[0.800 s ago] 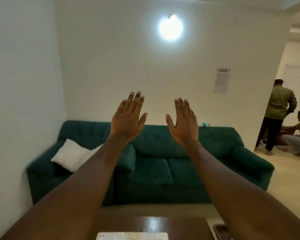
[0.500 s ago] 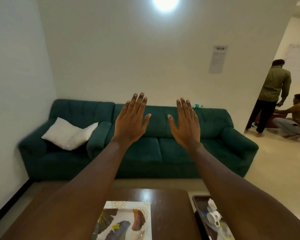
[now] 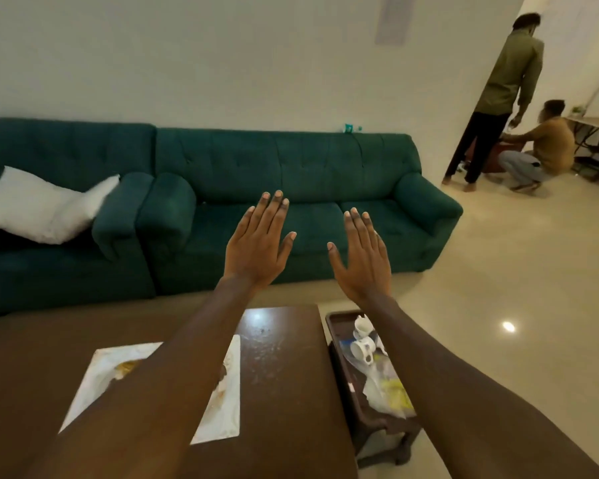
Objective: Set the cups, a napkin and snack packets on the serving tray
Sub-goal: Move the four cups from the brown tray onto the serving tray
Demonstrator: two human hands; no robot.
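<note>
- Head view, the task's things: two white cups lie below the right hand (image 3: pixel 360 264), just left of its forearm, inside a dark tray (image 3: pixel 341 361). The farther cup (image 3: pixel 362 327) is tilted; the nearer cup (image 3: pixel 363 351) lies on its side and has a faint bluish pattern.
- Nearer the person than the cups, in the same dark tray, is a heap of clear and yellow snack packets (image 3: pixel 391 392) with something pale and crumpled among them. I cannot tell whether that is the napkin.
- A flat white serving tray (image 3: pixel 92 388) with a brown-orange pattern lies on the brown table (image 3: pixel 284 375), below the left hand (image 3: pixel 256 250). The left forearm crosses over its middle and hides most of the pattern.
- Around: the dark tray rests on a low dark stool (image 3: pixel 388 440) just beside the table's right edge, under the right forearm. Beyond both hands stands a green sofa (image 3: pixel 291 174), with a white cushion (image 3: pixel 38 205) far to the left of the left hand. Well off to the right, past the right hand, one person stands (image 3: pixel 505 81) and another crouches (image 3: pixel 540 146) on the pale floor.
- Hands: both arms stretch forward above the table. Both hands are raised with their backs to the camera, fingers straight and close together, thumbs pointing toward each other. The two hands are apart, and each is released and holds nothing.
</note>
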